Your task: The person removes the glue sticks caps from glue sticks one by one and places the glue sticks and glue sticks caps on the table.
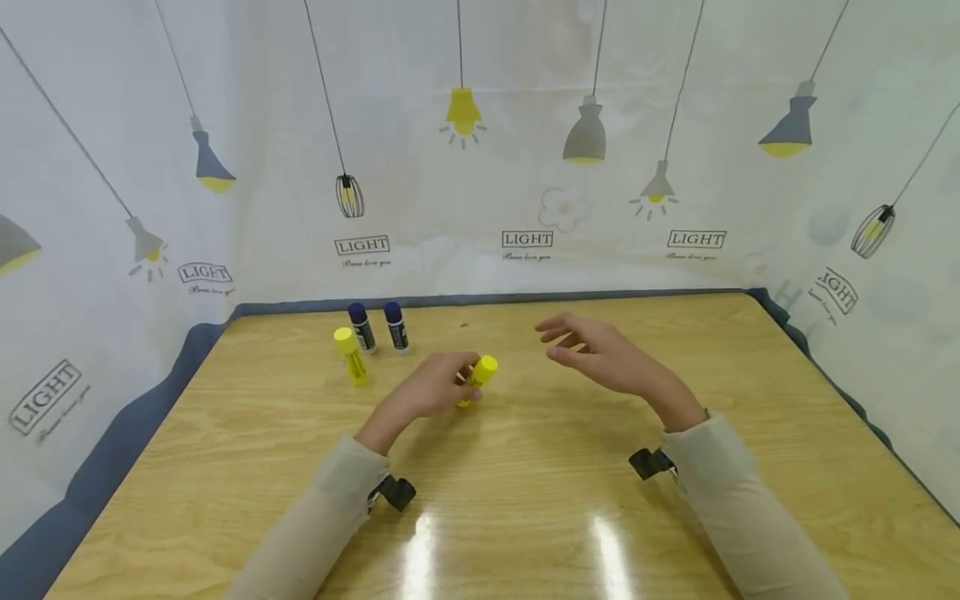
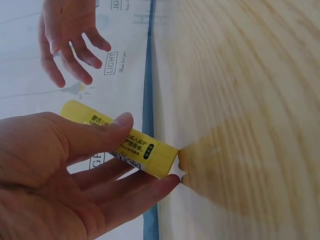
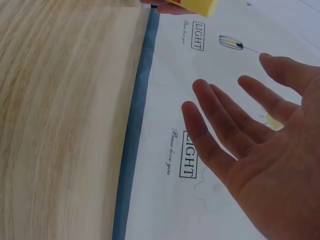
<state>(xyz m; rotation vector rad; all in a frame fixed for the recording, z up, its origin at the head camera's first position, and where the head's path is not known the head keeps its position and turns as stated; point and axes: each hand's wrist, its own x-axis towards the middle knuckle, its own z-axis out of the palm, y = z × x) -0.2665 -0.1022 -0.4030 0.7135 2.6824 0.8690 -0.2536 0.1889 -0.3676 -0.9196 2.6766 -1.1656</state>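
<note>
My left hand [image 1: 438, 385] pinches a yellow glue stick [image 1: 485, 369] between thumb and fingers, near the middle of the table. In the left wrist view the glue stick [image 2: 155, 155] is tilted, with black printing on its label and its lower end close to the wood; whether it touches cannot be told. To the right, my right hand [image 1: 600, 354] hovers over the table with loosely bent fingers and nothing in them. The right wrist view shows that hand [image 3: 260, 135] spread, with part of the yellow glue stick [image 3: 200, 6] at the top edge.
Left of my left hand stand another yellow glue stick [image 1: 351, 357] and two dark glue sticks with blue caps, one [image 1: 362, 328] beside the other [image 1: 397, 327]. The wooden table [image 1: 525, 500] ends at a curtain [image 1: 420, 167] printed with lamps.
</note>
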